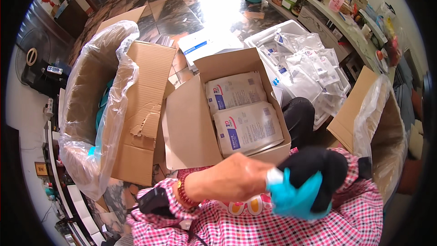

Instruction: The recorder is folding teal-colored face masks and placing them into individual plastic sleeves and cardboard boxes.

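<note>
My left hand (239, 176), with a red bead bracelet at its wrist, reaches across to the right over my lap. Its fingers are closed on a thin turquoise soft piece (296, 196) with a white edge; its exact kind is unclear. Black fabric, seemingly a glove, covers my right hand (314, 166). The turquoise piece lies against that black fabric, and blur hides the right fingers. Just beyond my hands stands an open cardboard box (184, 130) with two white printed packets (249, 130) lying flat on top inside.
On the left is a big carton (139, 146) lined with clear plastic, turquoise items inside. A white tub (261, 41) full of sealed white pouches (314, 66) stands far right of the box. Another lined carton (348, 114) is at my right. A cluttered shelf (346, 20) runs behind.
</note>
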### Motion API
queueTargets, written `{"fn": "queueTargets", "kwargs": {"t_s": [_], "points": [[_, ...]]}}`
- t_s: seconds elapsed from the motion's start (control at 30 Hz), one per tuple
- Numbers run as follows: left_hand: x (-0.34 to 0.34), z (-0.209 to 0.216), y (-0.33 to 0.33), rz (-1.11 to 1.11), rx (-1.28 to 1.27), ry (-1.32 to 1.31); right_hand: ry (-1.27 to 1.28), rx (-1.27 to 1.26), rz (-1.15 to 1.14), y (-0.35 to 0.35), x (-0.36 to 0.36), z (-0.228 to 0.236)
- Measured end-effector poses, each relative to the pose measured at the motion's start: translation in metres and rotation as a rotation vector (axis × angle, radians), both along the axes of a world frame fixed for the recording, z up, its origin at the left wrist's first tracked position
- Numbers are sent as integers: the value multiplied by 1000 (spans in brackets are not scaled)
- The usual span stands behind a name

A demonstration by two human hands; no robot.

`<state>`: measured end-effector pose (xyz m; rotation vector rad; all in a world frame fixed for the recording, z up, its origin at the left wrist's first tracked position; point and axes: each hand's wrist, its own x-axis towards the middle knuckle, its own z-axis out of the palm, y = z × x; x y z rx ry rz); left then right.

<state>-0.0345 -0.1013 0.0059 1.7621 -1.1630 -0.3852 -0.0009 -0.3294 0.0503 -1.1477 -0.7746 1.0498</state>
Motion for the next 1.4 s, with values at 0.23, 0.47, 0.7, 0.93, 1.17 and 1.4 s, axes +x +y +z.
{"fn": "queueTargets", "kwargs": {"t_s": [0.23, 0.47, 0.7, 0.93, 1.17, 1.4], "points": [[-37, 17, 11, -41, 50, -40, -190, -35, 317, -9, -21, 24], [-62, 14, 39, 29, 87, 91, -242, 6, 420, -15, -23, 20], [-66, -17, 33, 134, -234, 313, -282, -84, 280, -14, -18, 10], [-56, -35, 13, 382, -297, 317, -372, -128, 1, 17, -15, -25], [-55, -10, 21, 327, 43, -106, 398, -429, -50, 18, -1, 1], [-79, 12, 39, 62, 94, -72, 29, -281, 308, -9, -38, 23]]}}
